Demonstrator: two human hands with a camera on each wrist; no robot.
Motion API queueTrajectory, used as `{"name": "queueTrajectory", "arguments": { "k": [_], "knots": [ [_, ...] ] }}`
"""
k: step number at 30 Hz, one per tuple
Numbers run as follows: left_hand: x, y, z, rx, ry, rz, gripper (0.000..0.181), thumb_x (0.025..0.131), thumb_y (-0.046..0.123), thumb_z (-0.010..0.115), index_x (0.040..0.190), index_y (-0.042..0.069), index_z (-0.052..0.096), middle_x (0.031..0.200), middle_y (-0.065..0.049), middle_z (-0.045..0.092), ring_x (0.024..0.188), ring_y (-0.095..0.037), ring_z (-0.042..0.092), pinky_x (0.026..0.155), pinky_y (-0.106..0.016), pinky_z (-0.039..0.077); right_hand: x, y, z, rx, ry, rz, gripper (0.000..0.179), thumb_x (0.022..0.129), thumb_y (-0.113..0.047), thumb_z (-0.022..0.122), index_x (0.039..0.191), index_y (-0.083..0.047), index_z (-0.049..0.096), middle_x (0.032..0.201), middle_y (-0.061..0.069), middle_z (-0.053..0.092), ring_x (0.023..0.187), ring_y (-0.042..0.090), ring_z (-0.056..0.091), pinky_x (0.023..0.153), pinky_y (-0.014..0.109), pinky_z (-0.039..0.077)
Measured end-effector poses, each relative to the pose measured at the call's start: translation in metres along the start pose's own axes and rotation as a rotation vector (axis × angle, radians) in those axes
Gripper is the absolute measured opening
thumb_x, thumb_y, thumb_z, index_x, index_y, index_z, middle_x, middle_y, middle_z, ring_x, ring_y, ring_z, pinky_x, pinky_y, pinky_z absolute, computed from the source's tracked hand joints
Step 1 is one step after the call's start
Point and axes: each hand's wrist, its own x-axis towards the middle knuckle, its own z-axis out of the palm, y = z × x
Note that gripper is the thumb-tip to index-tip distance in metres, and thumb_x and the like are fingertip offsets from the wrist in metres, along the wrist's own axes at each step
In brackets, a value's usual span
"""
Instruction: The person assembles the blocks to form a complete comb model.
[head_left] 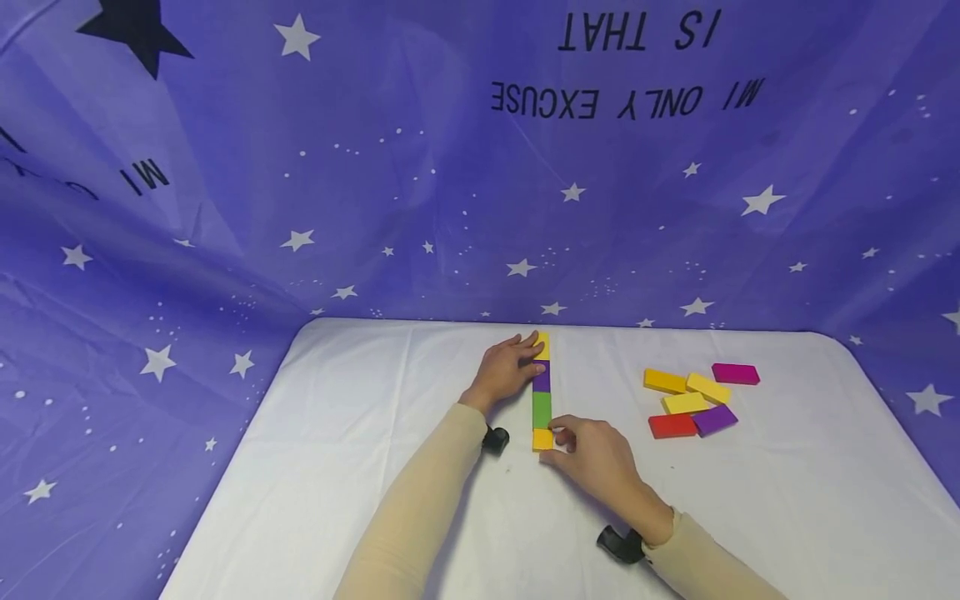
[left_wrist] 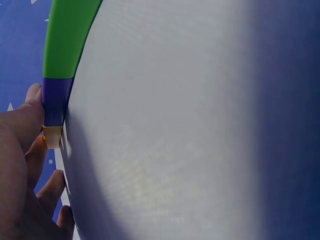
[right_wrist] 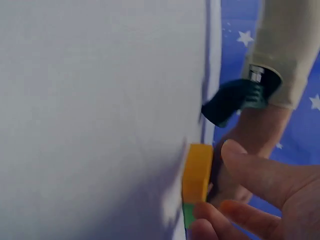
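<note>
A straight row of blocks runs from the table's far side toward the near side: a yellow block (head_left: 543, 343), a purple block (head_left: 542, 379), a green block (head_left: 542, 410) and an orange block (head_left: 542, 440). My left hand (head_left: 504, 372) rests with spread fingers at the far end, its fingers on the yellow block and its thumb at the purple block (left_wrist: 54, 100). Around the orange block (right_wrist: 198, 172) at the near end, my right hand (head_left: 597, 454) has its thumb and fingertips parted. In the right wrist view a small gap shows between thumb and block.
To the right of the row lies a loose group of blocks: an orange one (head_left: 664, 382), two yellow ones (head_left: 685, 404), a red one (head_left: 672, 427), a purple one (head_left: 716, 420) and a magenta one (head_left: 736, 374). White cloth (head_left: 300, 500) covers the table, with a blue starred curtain (head_left: 450, 208) behind.
</note>
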Motion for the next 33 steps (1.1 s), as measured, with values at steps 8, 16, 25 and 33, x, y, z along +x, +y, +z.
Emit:
{"name": "queueTrajectory", "arguments": {
  "k": [8, 16, 25, 33],
  "knots": [
    [0.001, 0.001, -0.001, 0.003, -0.006, -0.001, 0.046, 0.099, 0.035, 0.063, 0.141, 0.018, 0.059, 0.155, 0.003, 0.043, 0.145, -0.027, 0.038, 0.119, -0.045, 0.029, -0.006, 0.013, -0.028, 0.085, 0.006, 0.054, 0.043, 0.075, -0.030, 0.090, 0.111, -0.012, 0.076, 0.081, -0.011, 0.072, 0.074, 0.008, 0.064, 0.064, 0.028, 0.050],
    [0.000, 0.001, -0.002, -0.021, -0.007, -0.006, 0.046, 0.099, 0.032, 0.064, 0.142, 0.016, 0.058, 0.155, 0.002, 0.043, 0.145, -0.028, 0.038, 0.119, -0.045, 0.029, -0.012, 0.039, -0.059, 0.082, 0.116, 0.079, 0.042, 0.079, -0.032, 0.087, 0.114, -0.011, 0.075, 0.087, -0.005, 0.074, 0.080, 0.017, 0.066, 0.061, 0.026, 0.048],
    [0.000, -0.001, 0.001, -0.026, -0.004, -0.005, 0.047, 0.099, 0.033, 0.064, 0.142, 0.017, 0.058, 0.155, 0.004, 0.043, 0.145, -0.027, 0.037, 0.118, -0.046, 0.030, -0.025, 0.073, -0.082, 0.069, 0.272, 0.108, 0.040, 0.080, -0.034, 0.087, 0.111, -0.011, 0.076, 0.088, 0.000, 0.075, 0.080, 0.021, 0.067, 0.061, 0.024, 0.046],
    [0.002, -0.001, 0.002, -0.023, -0.016, -0.005, 0.047, 0.099, 0.034, 0.063, 0.143, 0.018, 0.057, 0.156, 0.004, 0.042, 0.146, -0.026, 0.036, 0.119, -0.045, 0.029, -0.037, 0.097, -0.092, 0.037, 0.283, 0.192, 0.050, 0.081, -0.035, 0.086, 0.120, -0.007, 0.071, 0.100, 0.015, 0.075, 0.089, 0.032, 0.067, 0.066, 0.030, 0.046]
  ]
}}
